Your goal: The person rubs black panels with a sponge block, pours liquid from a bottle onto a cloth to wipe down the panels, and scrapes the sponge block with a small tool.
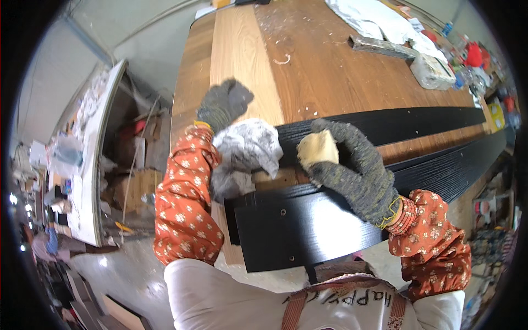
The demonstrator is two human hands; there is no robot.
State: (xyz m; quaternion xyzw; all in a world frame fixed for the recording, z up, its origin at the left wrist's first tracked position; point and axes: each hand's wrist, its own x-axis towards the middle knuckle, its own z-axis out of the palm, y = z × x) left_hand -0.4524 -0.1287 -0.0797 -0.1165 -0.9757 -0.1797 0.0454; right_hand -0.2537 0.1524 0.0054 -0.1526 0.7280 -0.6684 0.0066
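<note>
My right hand (357, 170), in a dark grey knit glove, is closed round a pale yellow sponge-like block (319, 150). It is over the near black board (264, 236), which has a wood-grain face, a bright glare and two small holes near its left end. My left hand (226, 103), also gloved, is over the table's left part, fingers curled in; whatever they may hold is hidden. Just below it lies a crumpled white-and-grey cloth (250, 146), covering the left ends of the boards. Behind the near board runs a narrower black board (407, 122).
The brown wooden table (330, 77) has a lighter plank (239, 49) along its left. Far right are a metal bar (382, 47), a wrapped block (432, 71), white cloth (366, 19) and clutter. A white-topped bench (107, 148) stands left. The near board overhangs the table's front edge.
</note>
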